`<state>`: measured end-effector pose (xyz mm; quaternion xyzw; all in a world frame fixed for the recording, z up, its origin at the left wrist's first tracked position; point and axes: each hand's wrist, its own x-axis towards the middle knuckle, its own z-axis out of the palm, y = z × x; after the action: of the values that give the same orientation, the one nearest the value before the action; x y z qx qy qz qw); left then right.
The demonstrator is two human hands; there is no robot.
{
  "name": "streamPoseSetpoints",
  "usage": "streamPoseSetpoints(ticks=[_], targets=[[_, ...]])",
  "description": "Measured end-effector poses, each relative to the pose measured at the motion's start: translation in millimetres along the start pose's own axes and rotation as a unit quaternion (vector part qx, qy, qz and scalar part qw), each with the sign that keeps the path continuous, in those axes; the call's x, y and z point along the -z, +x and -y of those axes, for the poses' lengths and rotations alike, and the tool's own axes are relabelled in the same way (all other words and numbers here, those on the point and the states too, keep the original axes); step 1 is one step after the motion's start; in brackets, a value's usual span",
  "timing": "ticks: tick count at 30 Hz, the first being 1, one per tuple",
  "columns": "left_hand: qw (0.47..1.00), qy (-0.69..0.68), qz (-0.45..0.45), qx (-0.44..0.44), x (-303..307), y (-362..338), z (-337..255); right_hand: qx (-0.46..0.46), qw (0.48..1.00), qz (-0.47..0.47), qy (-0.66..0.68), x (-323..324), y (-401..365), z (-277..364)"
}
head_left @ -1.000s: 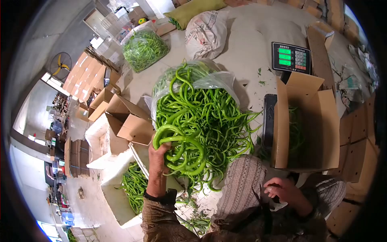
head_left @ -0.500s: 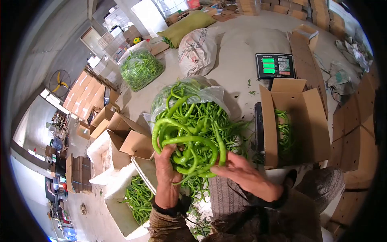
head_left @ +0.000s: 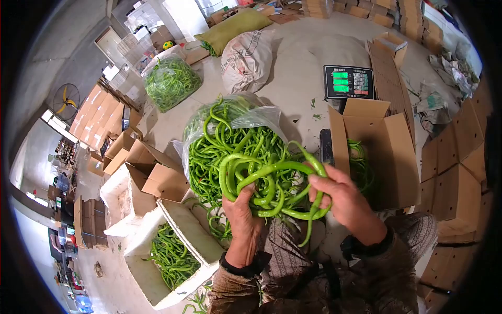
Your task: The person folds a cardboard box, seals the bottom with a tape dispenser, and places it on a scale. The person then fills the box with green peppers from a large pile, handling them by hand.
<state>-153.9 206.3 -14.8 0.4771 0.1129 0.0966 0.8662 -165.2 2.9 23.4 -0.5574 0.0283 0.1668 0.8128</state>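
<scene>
Clasping green peppers (head_left: 277,168) near the bag's edge (head_left: 259,118), left hand (head_left: 243,215) curled, seemingly for steadiness; right hand (head_left: 343,200) pinching several.

The green chili peppers (head_left: 274,168) are gleaming with a smooth, waxy gloss. The clear plastic bag (head_left: 259,118) is looking thin and crinkled, its film catching shiny highlights. The foam box (head_left: 194,227) is showing a matt white surface, scuffed with grime, while the open carton (head_left: 401,157) is presenting dull brown cardboard. The printed sack (head_left: 246,63) is appearing as creased, matt woven fabric. The trousers (head_left: 285,250) are displaying patterned, textured cloth; the brown sleeves (head_left: 230,290) are looking rumpled.
</scene>
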Motion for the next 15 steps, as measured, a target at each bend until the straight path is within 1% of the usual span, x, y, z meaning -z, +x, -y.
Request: streamPoseSetpoints(ticks=[1, 2, 6, 7, 9, 10, 12, 13, 14, 15], targets=[[1.0, -0.011, -0.002, 0.01, 0.9, 3.2, 5.1, -0.001, 1.0, -0.005, 0.02, 3.4, -0.9, 6.5], [1.0, -0.022, -0.002, 0.02, -0.9, 5.1, 8.7, 0.016, 1.0, 0.004, 0.01, 8.0, -0.3, 8.9], [0.989, 0.136, 0.057, -0.019, -23.7, -6.7, 34.8, 0.121, 0.987, -0.066, -0.088, 0.7, 7.5, -1.9], [0.98, 0.179, 0.078, -0.021, -28.5, -10.9, 40.9, 0.126, 0.987, -0.07, -0.065, 3.4, 10.6, -3.2], [0.983, 0.159, 0.088, 0.001, -38.1, -16.8, 43.9, 0.132, 0.988, -0.079, -0.021, 12.4, 18.3, -4.7], [0.988, 0.131, 0.077, 0.019, -37.7, -16.7, 46.6, 0.151, 0.985, -0.084, -0.012, 18.8, 18.6, 0.6], [0.994, 0.073, 0.058, 0.051, -37.0, -12.2, 51.5, 0.165, 0.98, -0.11, -0.023, 26.7, 18.3, 11.6], [0.994, 0.06, 0.062, 0.069, -37.5, -11.8, 52.7, 0.172, 0.977, -0.122, -0.03, 29.8, 17.9, 15.1], [0.993, 0.047, 0.065, 0.087, -36.9, -12.6, 53.8, 0.166, 0.979, -0.117, -0.031, 32.2, 16.4, 15.0], [0.991, 0.034, 0.068, 0.106, -35.4, -13.3, 54.5, 0.15, 0.983, -0.091, -0.05, 34.9, 15.1, 13.7]])
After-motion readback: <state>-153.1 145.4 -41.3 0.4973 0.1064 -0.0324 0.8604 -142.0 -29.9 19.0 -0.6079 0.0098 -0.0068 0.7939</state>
